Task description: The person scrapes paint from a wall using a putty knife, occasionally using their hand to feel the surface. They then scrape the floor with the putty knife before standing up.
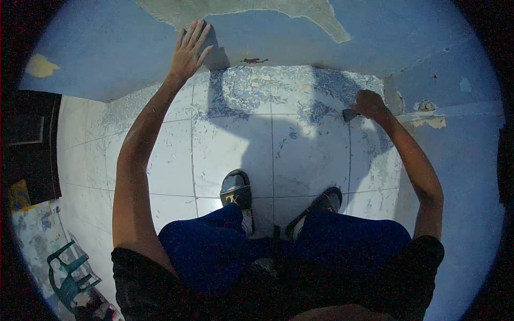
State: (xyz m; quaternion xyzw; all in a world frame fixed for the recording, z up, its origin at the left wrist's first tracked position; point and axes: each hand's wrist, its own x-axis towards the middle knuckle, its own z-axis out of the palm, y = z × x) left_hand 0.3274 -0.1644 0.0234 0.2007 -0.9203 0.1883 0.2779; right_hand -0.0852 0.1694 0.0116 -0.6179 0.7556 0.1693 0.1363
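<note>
My left hand (188, 51) lies flat against the blue wall (267, 37), fingers stretched out, just below a bare grey patch (267, 8) where the paint is gone. My right hand (372, 106) is closed around a scraper (349, 114); its dark blade points left and down, and the handle is hidden in my fist. That hand is in front of the wall's lower right part, above the tiled floor. Paint flakes (251, 88) are strewn thickly along the foot of the wall.
My feet in dark slides (236, 190) stand on white floor tiles (300, 155). A side wall (455, 160) rises at the right, with a chipped ledge (428, 120). At the lower left are a green plastic chair (72, 273) and a dark doorway (29, 139).
</note>
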